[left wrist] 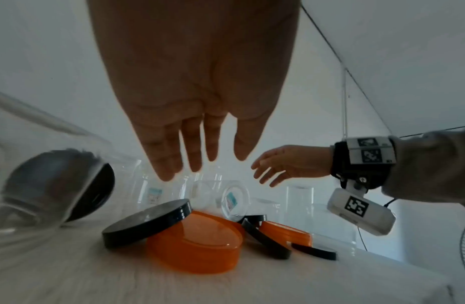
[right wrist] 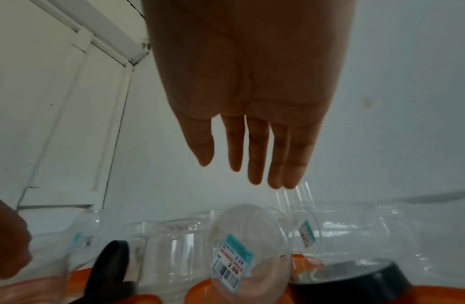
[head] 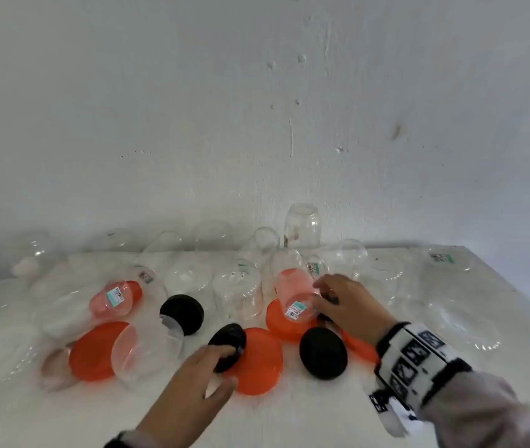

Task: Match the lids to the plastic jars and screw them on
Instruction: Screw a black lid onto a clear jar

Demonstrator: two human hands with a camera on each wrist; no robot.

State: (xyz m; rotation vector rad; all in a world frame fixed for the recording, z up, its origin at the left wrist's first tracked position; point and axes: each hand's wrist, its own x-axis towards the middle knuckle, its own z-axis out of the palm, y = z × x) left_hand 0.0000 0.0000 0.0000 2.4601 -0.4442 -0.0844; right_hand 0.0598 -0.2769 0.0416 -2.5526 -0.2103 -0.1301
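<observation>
The left hand (head: 189, 379) reaches with straight, slightly spread fingers over a round black screw lid (head: 227, 347) that leans tilted on a round orange plastic lid (head: 258, 360); in the head view the fingertips seem to touch the black lid's near edge, but the grip has closed on nothing. The right hand (head: 347, 305) is likewise spread flat, hovering over a small clear plastic jar with a blue price label (head: 296, 297) that lies tipped on another orange lid (head: 284, 321); whether it touches the jar I cannot tell. Further out, more black lids (head: 323, 352) and orange lids lie scattered on the white tabletop (head: 289, 421), and many clear jars stand or lie toward the white wall (head: 257, 108).

This looks like the selecting step: one hand going for a lid, the other for a jar. Next, each grip should curl round its piece, the jar be set upright, and the black lid tried on its mouth; a poor fit would mean choosing another lid.
</observation>
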